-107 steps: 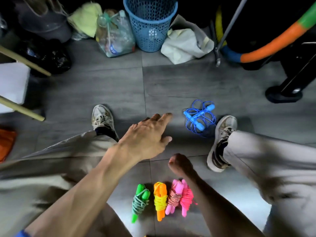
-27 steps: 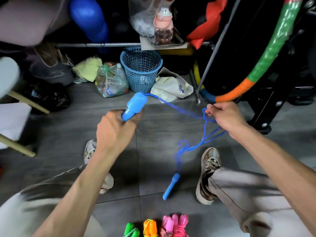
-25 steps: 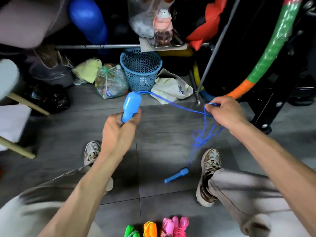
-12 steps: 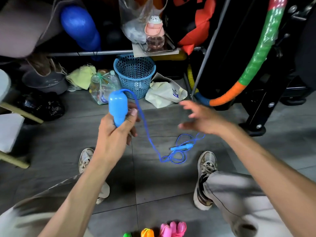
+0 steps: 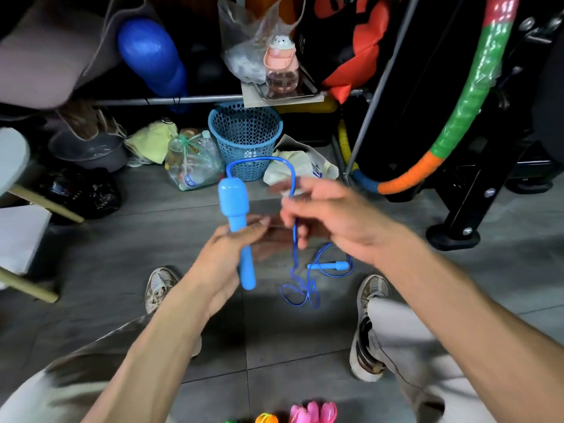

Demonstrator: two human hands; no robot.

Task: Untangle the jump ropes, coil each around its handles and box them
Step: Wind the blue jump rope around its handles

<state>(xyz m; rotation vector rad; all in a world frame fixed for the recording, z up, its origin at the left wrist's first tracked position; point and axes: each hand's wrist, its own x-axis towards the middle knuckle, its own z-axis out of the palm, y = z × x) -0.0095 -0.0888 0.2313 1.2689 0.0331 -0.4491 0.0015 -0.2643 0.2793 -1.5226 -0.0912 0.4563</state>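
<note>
Left hand (image 5: 225,254) grips the blue handle (image 5: 237,227) of the blue jump rope (image 5: 293,239), fingers curled round the thin shaft, fat end up, roughly upright. Cord arcs out of the top of that handle, over and down past the right hand (image 5: 332,218). Right hand is blurred; fingers look loosely spread with the cord running between them, but can't tell if they're actually pinching it. Below the hand the cord drops to a loose tangle on the grey tile floor (image 5: 122,270), second blue handle (image 5: 331,265) lying flat in it, between the two sneakers. Person seated, legs apart. Coiled ropes at the bottom edge near the body: pink coiled rope (image 5: 314,412), orange coiled rope (image 5: 267,419), mostly cut off. Behind: blue mesh basket (image 5: 245,138), bag of bottles (image 5: 192,161) just left of it, striped hoop (image 5: 464,117) on the right.
</note>
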